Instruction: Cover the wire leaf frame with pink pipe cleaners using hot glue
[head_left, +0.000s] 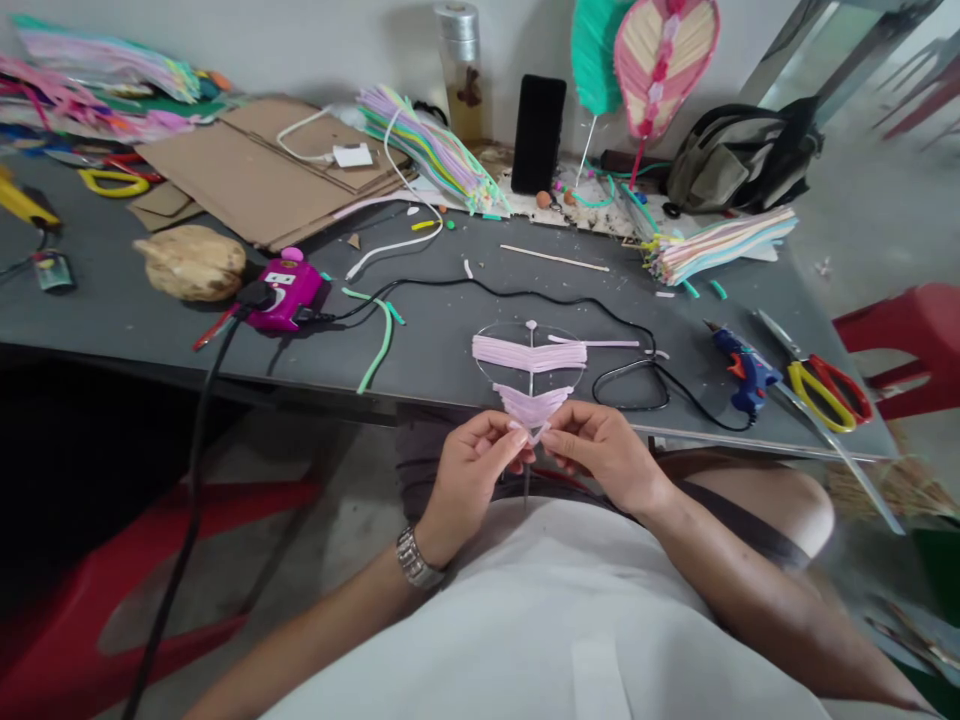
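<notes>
Between my hands, at the table's front edge, is a leaf-shaped wire frame (531,356) partly covered with rows of pale pink pipe cleaner. Two bands cross it, with a gap between them that shows the centre stem. My left hand (486,446) pinches the left side of the frame's lower tip, thumb on top. On the other side, my right hand (589,443) pinches a folded pale pink pipe cleaner (537,432) at the same tip. A loose pink strip (600,343) sticks out to the right of the upper band.
On the right lie a blue glue gun (742,368) with its black cord and scissors (821,390). A purple power socket (289,290) is to the left. Behind are cardboard sheets (247,180), pipe cleaner bundles (435,150), a phone (538,135) and a finished pink leaf fan (665,60).
</notes>
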